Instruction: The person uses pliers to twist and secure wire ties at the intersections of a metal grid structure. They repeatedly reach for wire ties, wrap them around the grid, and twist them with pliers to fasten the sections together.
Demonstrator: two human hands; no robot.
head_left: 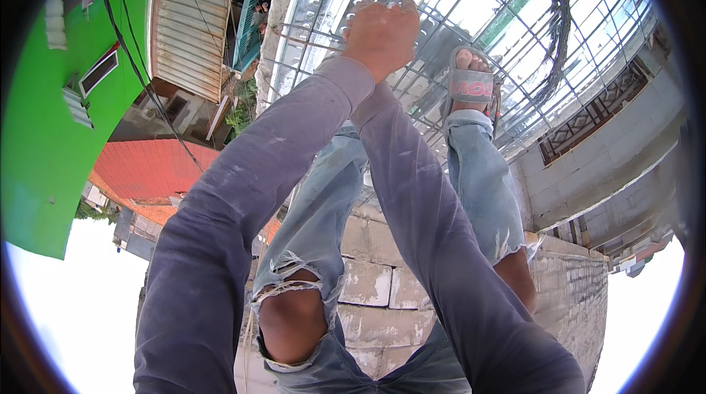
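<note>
My left hand (382,37) is closed in a fist over the grid of thin steel bars (448,23). What its fingers hold, if anything, is hidden from above. The right sleeve (412,166) runs up beneath the left wrist, and my right hand is almost wholly covered by the left one, so its fingers do not show. Under the bars lies a shiny, silvery sheet (507,23) with rows of round bumps near the hands. My right foot, in a grey slide sandal (473,84), rests on the grid.
A thick bundle of dark wire (560,26) lies across the bars at right. A rough concrete edge (273,26) borders the grid at left, with a corrugated roof (193,19) and green wall (44,129) beyond. Pale block wall (368,280) shows between my legs. Dark cables (136,63) hang at left.
</note>
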